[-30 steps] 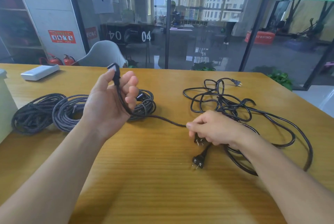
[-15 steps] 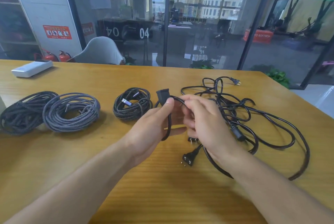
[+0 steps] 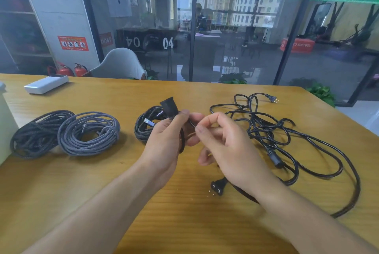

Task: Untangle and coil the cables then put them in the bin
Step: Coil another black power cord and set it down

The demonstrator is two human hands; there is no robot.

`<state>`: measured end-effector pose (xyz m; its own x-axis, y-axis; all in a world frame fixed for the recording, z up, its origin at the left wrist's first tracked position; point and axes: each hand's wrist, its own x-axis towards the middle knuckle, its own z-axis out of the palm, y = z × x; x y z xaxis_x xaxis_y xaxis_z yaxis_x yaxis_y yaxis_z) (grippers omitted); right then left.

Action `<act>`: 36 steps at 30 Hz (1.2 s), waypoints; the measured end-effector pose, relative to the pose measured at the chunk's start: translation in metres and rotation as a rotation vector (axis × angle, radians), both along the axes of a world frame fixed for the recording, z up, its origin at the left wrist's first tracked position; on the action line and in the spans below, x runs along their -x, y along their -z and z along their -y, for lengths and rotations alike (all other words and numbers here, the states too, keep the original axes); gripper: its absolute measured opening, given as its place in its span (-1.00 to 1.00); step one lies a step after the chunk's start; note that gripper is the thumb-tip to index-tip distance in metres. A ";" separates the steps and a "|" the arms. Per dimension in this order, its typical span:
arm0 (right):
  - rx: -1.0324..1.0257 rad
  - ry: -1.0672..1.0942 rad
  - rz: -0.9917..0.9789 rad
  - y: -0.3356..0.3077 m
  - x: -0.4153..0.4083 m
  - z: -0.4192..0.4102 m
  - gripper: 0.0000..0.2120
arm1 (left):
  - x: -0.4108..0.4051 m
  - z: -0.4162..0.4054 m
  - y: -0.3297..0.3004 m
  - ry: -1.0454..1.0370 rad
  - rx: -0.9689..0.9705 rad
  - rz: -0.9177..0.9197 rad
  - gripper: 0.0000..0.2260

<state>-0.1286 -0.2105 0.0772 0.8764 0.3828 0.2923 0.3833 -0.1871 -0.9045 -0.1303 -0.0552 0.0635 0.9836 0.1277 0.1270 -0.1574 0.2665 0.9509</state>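
My left hand [image 3: 167, 141] grips a black power cable just below its socket end [image 3: 169, 108], which sticks up above my thumb. A short loop of that cable hangs down beside my palm. My right hand [image 3: 227, 147] pinches the same cable between thumb and forefinger, right next to the left hand. The cable runs back into a loose tangle of black power cables [image 3: 287, 143] on the right of the wooden table [image 3: 102, 182]. A two-pin plug [image 3: 217, 187] lies on the table under my right wrist. A second plug [image 3: 271, 97] lies at the tangle's far end.
Three braided coils lie on the table: a dark one [image 3: 34, 132], a grey one [image 3: 88, 132], and a smaller one [image 3: 147, 124] partly behind my left hand. A white box [image 3: 46, 84] sits far left. A pale container edge [image 3: 4, 122] shows at the left border.
My left hand came down from over the small coil to meet the right hand at the table's middle. A short loop of cable formed at my left hand, and the socket end stands higher.
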 end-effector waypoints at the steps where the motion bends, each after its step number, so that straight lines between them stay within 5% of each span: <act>1: 0.044 -0.012 -0.029 -0.004 0.000 0.002 -0.88 | -0.001 -0.003 -0.002 -0.021 0.038 0.004 -0.67; 7: 0.527 -0.138 -0.125 -0.007 0.003 0.011 -0.71 | -0.002 -0.021 -0.011 -0.027 0.245 -0.006 -0.66; 12: 0.485 -0.066 0.022 0.004 0.004 0.000 -0.65 | 0.007 -0.007 -0.013 0.147 0.222 -0.035 -0.53; 17: 0.444 -0.082 0.108 0.009 0.007 -0.004 -0.66 | 0.012 -0.006 -0.018 0.239 0.259 -0.108 -0.62; 20: 0.422 -0.226 0.086 0.010 0.007 -0.004 -0.64 | 0.009 -0.017 -0.023 0.208 0.447 -0.107 -0.61; 27: 0.708 -0.626 -0.165 -0.014 -0.021 0.036 -0.63 | 0.011 -0.054 -0.041 0.205 0.526 -0.031 -0.56; 36: 0.926 -0.250 0.020 -0.029 -0.047 0.075 -0.59 | 0.021 -0.056 -0.046 0.516 0.437 0.063 -0.56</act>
